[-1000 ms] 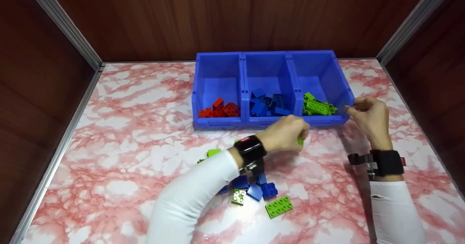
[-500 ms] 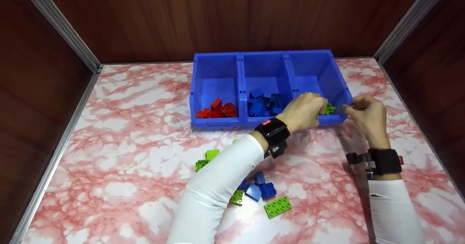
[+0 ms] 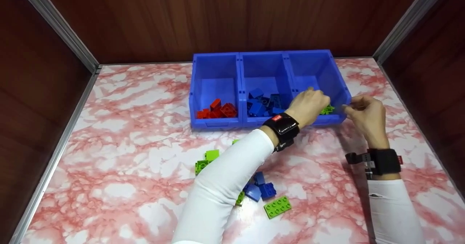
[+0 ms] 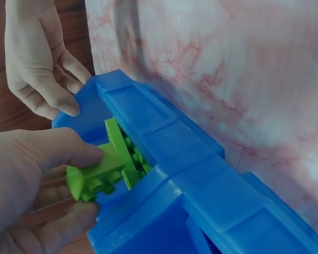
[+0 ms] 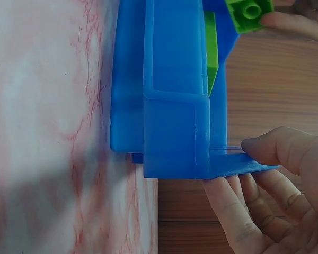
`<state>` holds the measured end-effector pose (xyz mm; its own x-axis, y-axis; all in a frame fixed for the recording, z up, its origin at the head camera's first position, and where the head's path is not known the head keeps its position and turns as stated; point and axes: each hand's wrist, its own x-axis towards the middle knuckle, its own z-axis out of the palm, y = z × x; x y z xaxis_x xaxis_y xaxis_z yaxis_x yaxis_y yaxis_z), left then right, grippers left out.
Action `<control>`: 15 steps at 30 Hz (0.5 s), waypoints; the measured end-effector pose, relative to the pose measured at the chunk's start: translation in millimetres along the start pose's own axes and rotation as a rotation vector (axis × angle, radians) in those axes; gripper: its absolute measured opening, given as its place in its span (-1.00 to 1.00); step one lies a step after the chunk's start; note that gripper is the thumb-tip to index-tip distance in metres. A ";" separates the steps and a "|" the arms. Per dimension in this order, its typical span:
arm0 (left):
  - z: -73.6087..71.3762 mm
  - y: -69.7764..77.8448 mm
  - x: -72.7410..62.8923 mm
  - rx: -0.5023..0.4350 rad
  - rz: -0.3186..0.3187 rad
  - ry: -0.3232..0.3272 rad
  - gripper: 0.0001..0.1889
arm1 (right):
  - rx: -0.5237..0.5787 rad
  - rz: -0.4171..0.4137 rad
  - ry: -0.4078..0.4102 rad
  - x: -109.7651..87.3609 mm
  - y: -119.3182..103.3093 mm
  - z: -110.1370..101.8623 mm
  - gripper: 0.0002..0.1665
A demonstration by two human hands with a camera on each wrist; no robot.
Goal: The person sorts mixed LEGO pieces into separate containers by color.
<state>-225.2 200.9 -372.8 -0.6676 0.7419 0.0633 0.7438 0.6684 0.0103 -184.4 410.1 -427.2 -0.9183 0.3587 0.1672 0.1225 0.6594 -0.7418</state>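
Observation:
My left hand (image 3: 308, 106) is over the right compartment of the blue three-part bin (image 3: 225, 122). In the left wrist view, its thumb and fingers pinch a green toy brick (image 4: 98, 172), studs showing, just above other green bricks (image 4: 128, 153) in that compartment. The right wrist view shows the underside of the pinched brick (image 5: 250, 10). My right hand (image 3: 368, 118) grips the bin's right side wall (image 5: 238, 163) between thumb and fingers. In the head view the left hand hides the pinched brick and part of the green pile.
Red bricks (image 3: 219, 110) lie in the left compartment and blue bricks (image 3: 259, 106) in the middle one. On the marbled table (image 3: 120, 146) are loose green bricks (image 3: 211, 155), blue bricks (image 3: 268, 190) and a long green brick (image 3: 278, 207). My left sleeve covers part of this pile.
My left hand has moved right and away from me, from in front of the bin to over its right compartment, carrying the green brick. The right hand keeps its grip on the side wall.

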 end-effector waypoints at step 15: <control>5.8 -13.9 -4.0 0.080 0.025 -0.048 -0.73 | 0.022 0.015 -0.002 0.1 1.1 1.2 -0.62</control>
<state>-233.1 189.0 -379.0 -0.6515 0.7585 0.0143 0.7560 0.6507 -0.0705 -184.8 410.1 -428.8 -0.9172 0.3672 0.1545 0.1284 0.6395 -0.7580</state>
